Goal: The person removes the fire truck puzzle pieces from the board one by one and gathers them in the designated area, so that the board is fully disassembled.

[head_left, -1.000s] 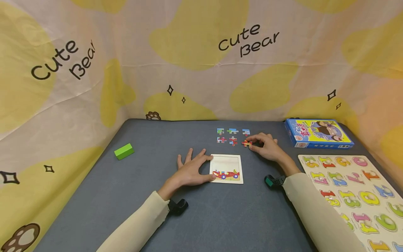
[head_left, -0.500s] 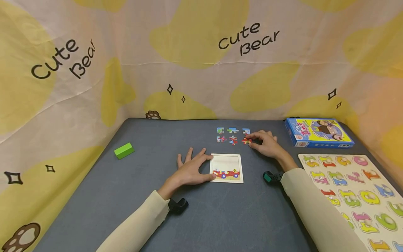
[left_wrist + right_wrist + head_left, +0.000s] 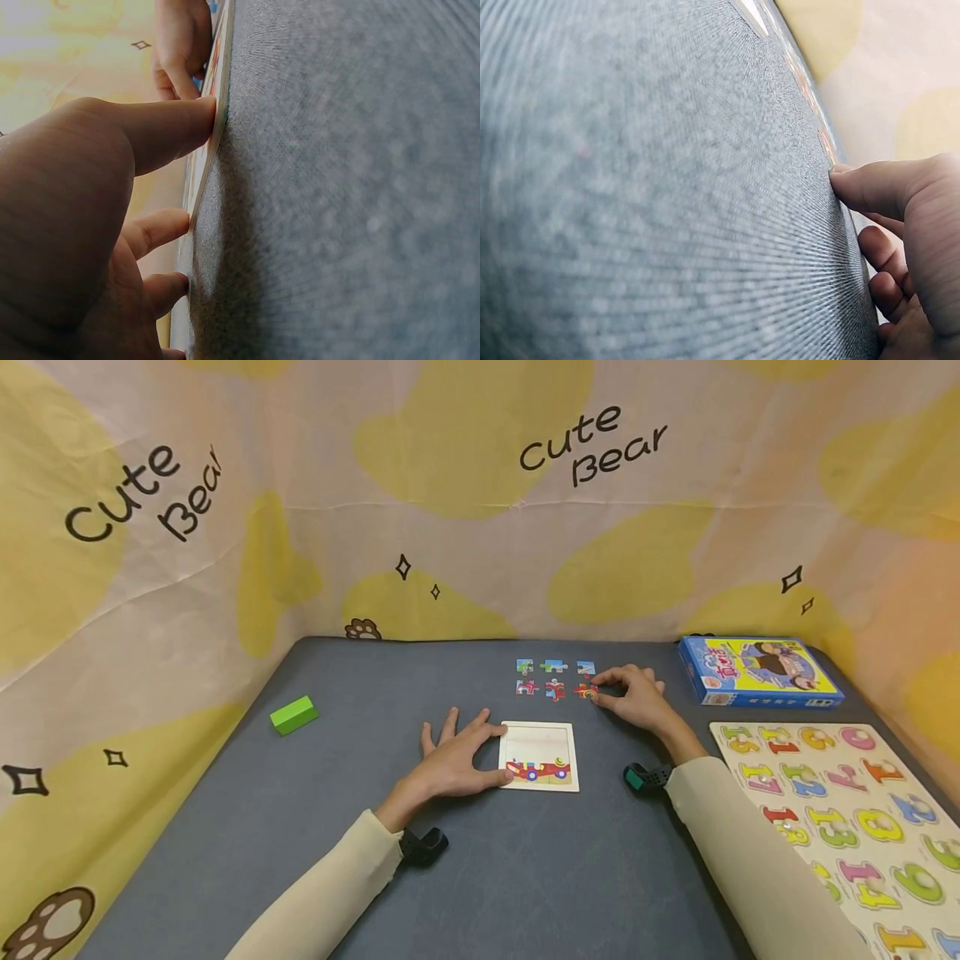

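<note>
In the head view, a white square puzzle tray lies mid-table, with a red car picture assembled along its near side. The thumb and index finger of my left hand touch its left edge, and the other fingers are spread; the left wrist view shows the thumb at the rim. Beyond the tray, several loose jigsaw pieces form two rows. My right hand pinches the red and yellow jigsaw piece at the right end of the nearer row. In the right wrist view, the thumb meets its edge, low at the tabletop.
Beside that piece lies a red jigsaw piece, with a blue-green one behind it. At the back right is a blue and yellow box. A number board fills the right side, partly under the right sleeve. A green block sits left.
The right hand has shifted the red and yellow piece slightly away and left, bringing it in line with its row. The left hand stays on the tray. The head view has tilted a little.
</note>
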The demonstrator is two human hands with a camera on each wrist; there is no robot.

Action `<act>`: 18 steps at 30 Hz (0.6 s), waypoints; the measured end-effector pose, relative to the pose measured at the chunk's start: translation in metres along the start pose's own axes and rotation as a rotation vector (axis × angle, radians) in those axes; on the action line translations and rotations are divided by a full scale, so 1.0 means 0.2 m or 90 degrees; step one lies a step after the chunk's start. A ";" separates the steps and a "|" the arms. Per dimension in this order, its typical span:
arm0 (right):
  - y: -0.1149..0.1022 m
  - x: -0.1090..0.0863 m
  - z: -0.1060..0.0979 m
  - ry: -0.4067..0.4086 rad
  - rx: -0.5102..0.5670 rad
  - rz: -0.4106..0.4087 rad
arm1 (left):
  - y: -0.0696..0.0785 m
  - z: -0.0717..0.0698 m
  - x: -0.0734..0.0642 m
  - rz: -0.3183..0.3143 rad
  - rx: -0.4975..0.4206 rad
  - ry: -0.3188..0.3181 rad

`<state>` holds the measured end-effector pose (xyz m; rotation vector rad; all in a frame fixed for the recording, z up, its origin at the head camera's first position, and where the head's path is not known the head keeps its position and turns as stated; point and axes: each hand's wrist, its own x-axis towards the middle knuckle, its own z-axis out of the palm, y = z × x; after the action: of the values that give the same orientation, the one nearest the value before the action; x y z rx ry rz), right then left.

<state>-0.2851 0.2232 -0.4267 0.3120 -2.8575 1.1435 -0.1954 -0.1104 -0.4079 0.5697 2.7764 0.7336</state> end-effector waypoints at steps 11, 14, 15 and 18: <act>0.01 0.00 0.01 0.009 0.001 0.004 | 0.00 0.00 0.01 -0.010 0.004 -0.010; 0.01 0.00 0.01 0.014 0.007 -0.002 | 0.00 0.00 0.01 -0.009 0.000 -0.011; 0.01 0.00 0.01 0.018 0.010 -0.007 | 0.00 0.00 0.01 -0.008 -0.002 -0.011; 0.01 0.00 0.01 0.027 0.027 -0.017 | 0.00 -0.01 0.01 -0.005 -0.003 -0.012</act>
<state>-0.2846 0.2238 -0.4297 0.3223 -2.7864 1.1931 -0.1979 -0.1106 -0.4076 0.5622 2.7579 0.7286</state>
